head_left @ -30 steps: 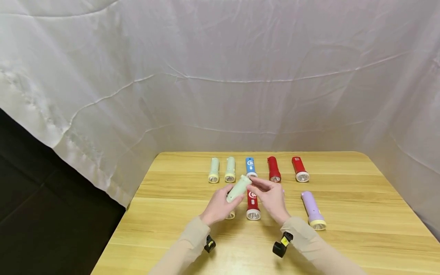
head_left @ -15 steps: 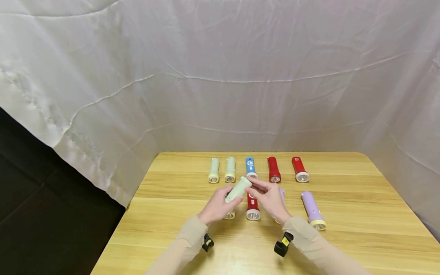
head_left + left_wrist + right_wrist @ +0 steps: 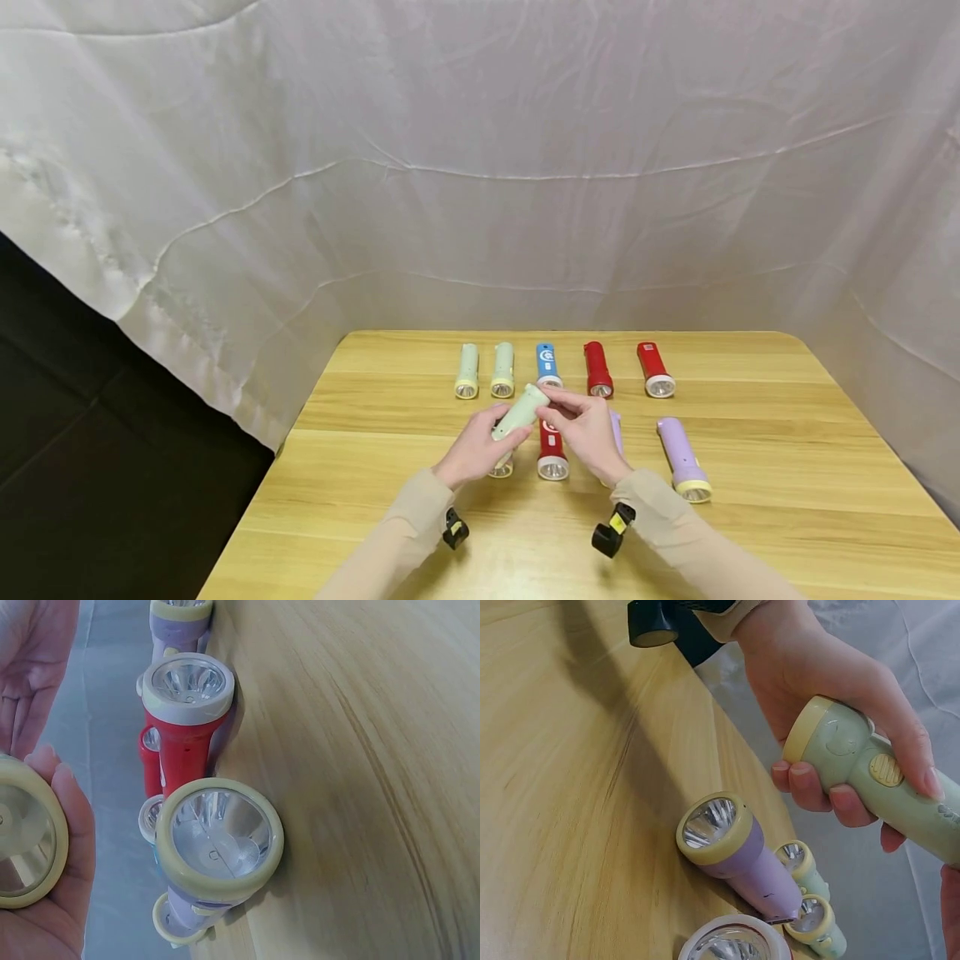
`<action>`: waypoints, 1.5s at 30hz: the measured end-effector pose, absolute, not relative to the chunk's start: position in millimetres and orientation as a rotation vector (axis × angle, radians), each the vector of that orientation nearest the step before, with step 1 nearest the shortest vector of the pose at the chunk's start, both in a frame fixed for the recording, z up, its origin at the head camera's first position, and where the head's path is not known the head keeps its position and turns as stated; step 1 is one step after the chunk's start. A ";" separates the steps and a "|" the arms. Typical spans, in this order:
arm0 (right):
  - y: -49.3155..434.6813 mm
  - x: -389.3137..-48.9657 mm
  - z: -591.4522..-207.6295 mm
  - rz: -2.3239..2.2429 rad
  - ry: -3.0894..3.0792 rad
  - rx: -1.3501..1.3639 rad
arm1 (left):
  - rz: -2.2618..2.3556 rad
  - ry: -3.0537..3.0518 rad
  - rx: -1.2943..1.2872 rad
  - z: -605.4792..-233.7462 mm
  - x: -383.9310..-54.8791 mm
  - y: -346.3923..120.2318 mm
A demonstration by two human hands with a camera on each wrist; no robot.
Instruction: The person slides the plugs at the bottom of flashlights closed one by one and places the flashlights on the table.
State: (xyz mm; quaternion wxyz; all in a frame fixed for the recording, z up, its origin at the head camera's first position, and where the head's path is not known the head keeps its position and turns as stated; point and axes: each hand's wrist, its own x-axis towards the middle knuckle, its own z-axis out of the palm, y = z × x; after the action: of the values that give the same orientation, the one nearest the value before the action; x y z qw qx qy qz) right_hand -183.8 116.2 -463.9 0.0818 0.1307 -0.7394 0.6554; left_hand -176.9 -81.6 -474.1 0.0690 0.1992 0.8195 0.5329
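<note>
In the head view my left hand [image 3: 474,448] grips a pale green flashlight [image 3: 521,412] by its lower body, held tilted above the table. My right hand [image 3: 591,429] has thumb and fingers at the tail end, pinching it. The right wrist view shows the left hand's fingers [image 3: 845,801] wrapped under the cream-rimmed head, thumb along the body near a ribbed cream switch [image 3: 886,770]. In the left wrist view the lens [image 3: 22,840] faces the camera, unlit. A red flashlight [image 3: 552,450] and a purple flashlight [image 3: 219,840] lie below the hands.
On the wooden table [image 3: 337,517], a back row holds two pale green flashlights [image 3: 502,367], a blue flashlight [image 3: 546,360] and two red flashlights [image 3: 596,367]. One purple flashlight [image 3: 681,458] lies right; another [image 3: 616,427] is partly behind my right hand. A grey cloth [image 3: 525,233] hangs behind.
Both hands keep hold of the green flashlight almost in place. The left hand has shifted very slightly left, and more of the purple flashlight behind the right hand shows.
</note>
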 end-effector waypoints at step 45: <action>124.9 -185.5 -460.2 2.001 -2.216 0.461 | 1.280 2.566 0.768 -448.8 -185.1 -86.6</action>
State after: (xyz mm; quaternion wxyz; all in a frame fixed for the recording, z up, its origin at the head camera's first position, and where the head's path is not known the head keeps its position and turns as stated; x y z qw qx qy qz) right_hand -185.5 124.9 -460.2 0.0600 0.1523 -0.7321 0.6612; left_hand -185.1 -86.6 -448.8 0.0865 0.2577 0.8611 0.4296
